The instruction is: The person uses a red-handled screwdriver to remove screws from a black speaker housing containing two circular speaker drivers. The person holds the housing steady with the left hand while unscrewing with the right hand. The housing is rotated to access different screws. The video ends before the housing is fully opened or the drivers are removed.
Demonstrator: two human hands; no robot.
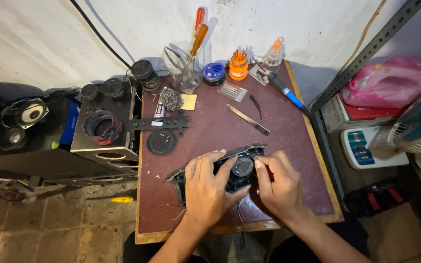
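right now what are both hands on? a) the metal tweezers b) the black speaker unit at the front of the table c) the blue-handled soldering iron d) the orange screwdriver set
b: the left hand and the right hand both grip the black speaker unit near the front of the table, while the soldering iron, screwdriver set and tweezers lie untouched farther back.

Light dim, warm, strongest on white wall [278,19] at top. Table [288,141] evenly lit, focus sharp at centre. Screwdrivers [198,36] throw shadows up-right on wall. Left floor [64,229] murky, dark. Wide-lens bending at edges; fan [415,126] at right slightly blurred.
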